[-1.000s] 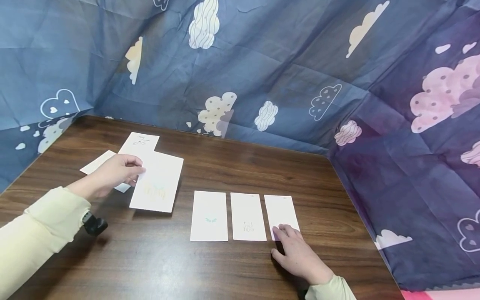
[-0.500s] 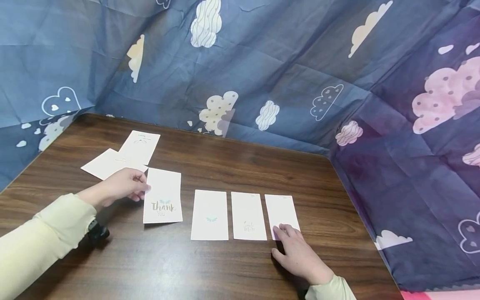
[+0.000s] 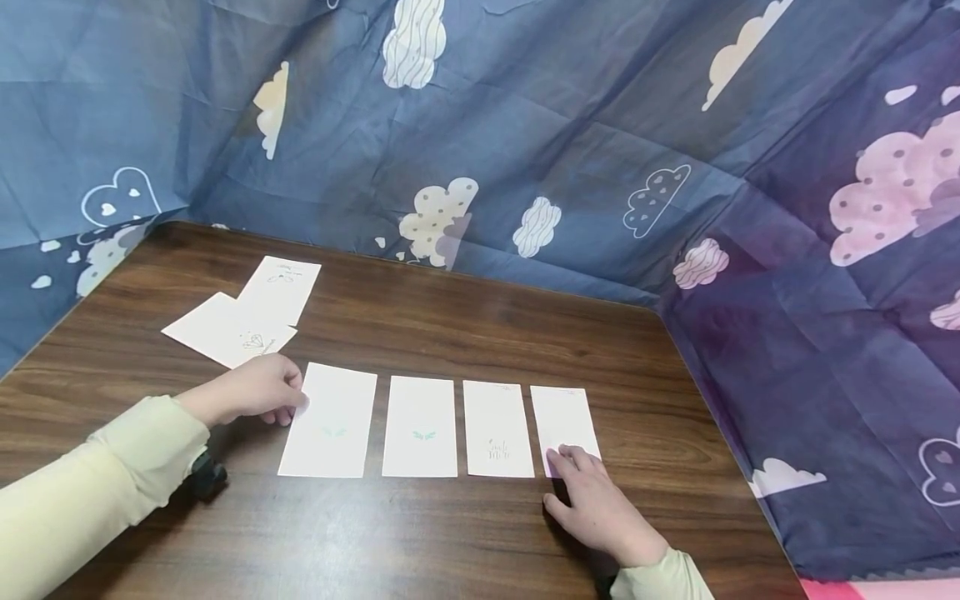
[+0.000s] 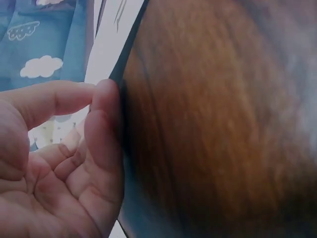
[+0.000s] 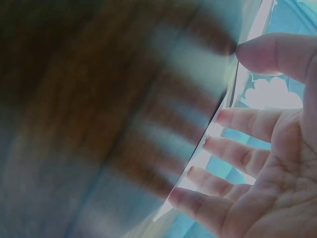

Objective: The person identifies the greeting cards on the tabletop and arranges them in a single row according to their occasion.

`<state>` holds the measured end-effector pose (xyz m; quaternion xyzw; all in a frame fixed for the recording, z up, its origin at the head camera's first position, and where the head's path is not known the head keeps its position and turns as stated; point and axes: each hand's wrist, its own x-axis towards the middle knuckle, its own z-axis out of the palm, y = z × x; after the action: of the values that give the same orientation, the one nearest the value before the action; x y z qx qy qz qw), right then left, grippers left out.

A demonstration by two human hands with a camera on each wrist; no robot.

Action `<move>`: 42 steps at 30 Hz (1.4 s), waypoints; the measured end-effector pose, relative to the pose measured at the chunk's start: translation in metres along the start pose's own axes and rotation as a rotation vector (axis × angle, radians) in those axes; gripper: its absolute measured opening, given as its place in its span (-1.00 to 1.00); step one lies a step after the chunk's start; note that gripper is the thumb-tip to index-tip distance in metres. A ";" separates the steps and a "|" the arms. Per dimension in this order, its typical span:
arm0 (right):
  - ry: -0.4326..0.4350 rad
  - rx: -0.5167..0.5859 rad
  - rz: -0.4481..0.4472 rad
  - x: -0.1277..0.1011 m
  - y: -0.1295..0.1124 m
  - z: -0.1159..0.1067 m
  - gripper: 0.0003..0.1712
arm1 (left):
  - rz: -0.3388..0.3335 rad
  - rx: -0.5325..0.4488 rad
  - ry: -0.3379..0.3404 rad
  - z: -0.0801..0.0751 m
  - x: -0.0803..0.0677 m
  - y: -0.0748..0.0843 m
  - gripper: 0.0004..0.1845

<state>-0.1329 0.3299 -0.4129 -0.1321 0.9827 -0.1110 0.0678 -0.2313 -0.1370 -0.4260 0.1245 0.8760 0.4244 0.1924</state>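
Note:
In the head view, my left hand (image 3: 258,389) pinches the left edge of a white card (image 3: 330,425) with a faint teal print, at the left end of a row. The left wrist view shows thumb and forefinger meeting on the card's edge (image 4: 110,49). To its right lie a card with a teal leaf print (image 3: 422,417), a card with grey lettering (image 3: 498,425) and a rightmost card (image 3: 561,414). On that last card's lower part rest the fingertips of my right hand (image 3: 596,508), its fingers spread and nearly straight in the right wrist view.
Behind my left hand, two overlapping cards lie askew: one with a line drawing (image 3: 225,327), another farther back (image 3: 279,292). The brown wooden table (image 3: 465,542) meets a blue cloud-patterned cloth (image 3: 337,150) at its back and sides.
My left hand has brought the pinched card from above the askew cards down toward the front, to the left end of the row. The right hand has stayed in place.

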 end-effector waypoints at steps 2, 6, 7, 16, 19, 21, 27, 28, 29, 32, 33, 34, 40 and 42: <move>-0.001 0.000 0.005 0.000 0.000 0.000 -0.36 | -0.008 0.018 0.000 0.002 0.000 0.002 -0.78; 0.000 0.001 0.009 0.001 -0.001 0.001 -0.37 | -0.031 0.054 0.001 0.004 -0.001 0.006 -0.78; 0.000 0.003 0.006 0.001 -0.001 0.001 -0.36 | -0.038 0.064 0.000 0.003 -0.001 0.006 -0.78; -0.005 0.009 0.005 0.003 -0.001 0.006 -0.36 | -0.047 0.184 0.002 0.001 -0.004 0.005 -0.75; -0.008 0.002 0.007 0.003 -0.001 0.005 -0.35 | -0.044 0.189 0.002 0.001 -0.003 0.005 -0.74; -0.006 -0.001 0.002 0.003 0.000 0.004 -0.35 | -0.038 0.159 0.003 -0.004 -0.002 0.003 -0.73; -0.003 -0.005 0.000 0.003 0.002 0.003 -0.35 | -0.044 0.137 0.167 -0.042 0.011 -0.013 -0.75; -0.003 -0.005 0.000 0.002 0.002 0.003 -0.35 | -0.050 0.162 0.217 -0.050 0.013 -0.017 -0.76; -0.001 -0.004 0.000 0.002 0.002 0.003 -0.35 | -0.054 0.197 0.269 -0.057 0.015 -0.021 -0.76; 0.002 -0.003 -0.004 0.001 0.002 0.002 -0.35 | -0.099 0.281 0.380 -0.075 0.015 -0.032 -0.69; 0.003 -0.003 -0.004 0.001 0.002 0.002 -0.35 | -0.130 0.290 0.398 -0.079 0.015 -0.035 -0.63; 0.004 -0.002 -0.005 0.000 0.002 0.001 -0.35 | -0.169 0.294 0.411 -0.082 0.014 -0.037 -0.54; 0.005 -0.005 0.001 0.001 0.002 0.002 -0.36 | -0.388 0.300 0.433 -0.089 0.011 -0.047 0.02; 0.004 -0.006 0.005 0.000 0.002 0.002 -0.36 | -0.413 0.309 0.438 -0.090 0.009 -0.050 0.09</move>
<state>-0.1334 0.3312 -0.4158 -0.1298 0.9834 -0.1084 0.0658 -0.2819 -0.2269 -0.4165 -0.1220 0.9572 0.2552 0.0605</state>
